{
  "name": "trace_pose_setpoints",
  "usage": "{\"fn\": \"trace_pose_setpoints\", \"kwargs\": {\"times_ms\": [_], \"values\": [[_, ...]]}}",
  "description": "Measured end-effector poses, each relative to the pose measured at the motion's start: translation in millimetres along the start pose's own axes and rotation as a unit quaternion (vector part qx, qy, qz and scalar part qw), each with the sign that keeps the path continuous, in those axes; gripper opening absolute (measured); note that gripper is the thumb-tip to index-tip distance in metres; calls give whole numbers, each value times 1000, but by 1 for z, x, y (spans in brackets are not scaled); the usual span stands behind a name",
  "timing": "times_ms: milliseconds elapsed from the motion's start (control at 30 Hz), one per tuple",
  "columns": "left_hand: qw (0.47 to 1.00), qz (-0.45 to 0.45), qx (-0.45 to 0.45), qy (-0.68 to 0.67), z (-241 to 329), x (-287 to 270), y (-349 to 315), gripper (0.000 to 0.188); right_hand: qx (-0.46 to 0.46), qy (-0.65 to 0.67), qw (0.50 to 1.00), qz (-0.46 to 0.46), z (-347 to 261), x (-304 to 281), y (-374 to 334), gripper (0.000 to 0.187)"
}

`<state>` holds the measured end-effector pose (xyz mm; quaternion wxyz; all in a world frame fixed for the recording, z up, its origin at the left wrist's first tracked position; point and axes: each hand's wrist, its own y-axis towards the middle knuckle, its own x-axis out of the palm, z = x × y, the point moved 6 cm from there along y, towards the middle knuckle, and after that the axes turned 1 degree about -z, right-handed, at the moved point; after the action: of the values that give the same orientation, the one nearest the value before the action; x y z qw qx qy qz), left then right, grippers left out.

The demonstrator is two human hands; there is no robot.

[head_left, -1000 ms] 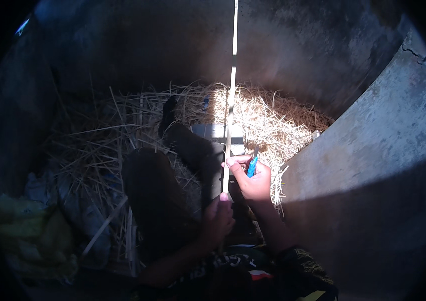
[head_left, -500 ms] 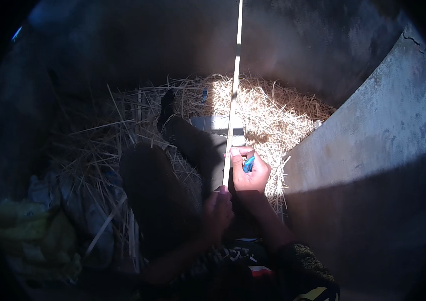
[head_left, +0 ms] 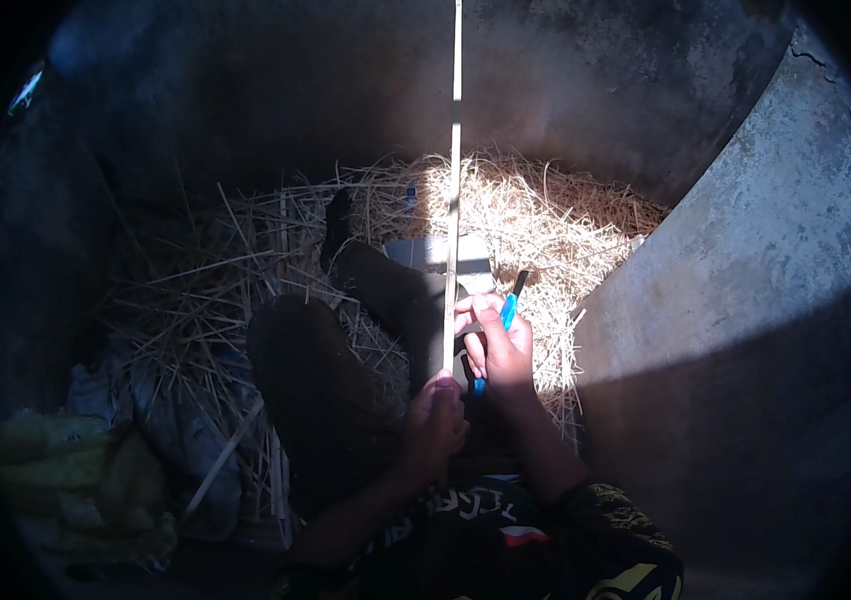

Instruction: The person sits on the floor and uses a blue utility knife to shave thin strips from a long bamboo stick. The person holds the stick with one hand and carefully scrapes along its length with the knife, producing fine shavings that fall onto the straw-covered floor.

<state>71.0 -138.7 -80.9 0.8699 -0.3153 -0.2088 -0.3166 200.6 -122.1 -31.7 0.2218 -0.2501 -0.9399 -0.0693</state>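
My left hand [head_left: 433, 425] is closed round the lower end of a long, thin, pale strip [head_left: 454, 190], which looks like split bamboo or wood. The strip stretches away from me past the top of the picture. Beside it on the right, my right hand [head_left: 501, 350] grips a blue-handled knife [head_left: 509, 311], whose dark, narrow blade points up and away. Fingertips of that hand are at the strip's edge; whether they touch it I cannot tell. Below my hands, my legs [head_left: 305, 370] are stretched out in dark trousers, mostly in shadow.
Loose straw-like shavings [head_left: 565, 215] cover the floor ahead and to the left. A pale flat slab [head_left: 420, 252] lies beyond my legs. Curved grey walls [head_left: 735, 270] rise at the right and back. A crumpled yellowish sack [head_left: 70, 480] sits at lower left.
My right hand has loosened off the strip and turned, so the knife now points upward with its blade showing. The strip's far end has swung slightly left; my left hand keeps its hold.
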Motion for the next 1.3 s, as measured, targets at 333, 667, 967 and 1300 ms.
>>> {"fn": "trace_pose_setpoints", "kwargs": {"times_ms": [333, 667, 967, 1300], "values": [[1000, -3, -5, 11, -4, -3, 2, 36, -72, -112, 991, 12, 8, -7, 8, 17], [999, -25, 45, 6, 9, -1, -2, 38, -4, -237, 971, -9, -8, -34, 21, 13], [995, -79, 62, -28, 14, 1, -5, 29, -94, -329, 938, -56, -39, -41, 11, 8], [958, -234, -121, -112, 5, 20, -18, 28, -200, -675, 708, 49, -47, -10, 28, 26]]}}
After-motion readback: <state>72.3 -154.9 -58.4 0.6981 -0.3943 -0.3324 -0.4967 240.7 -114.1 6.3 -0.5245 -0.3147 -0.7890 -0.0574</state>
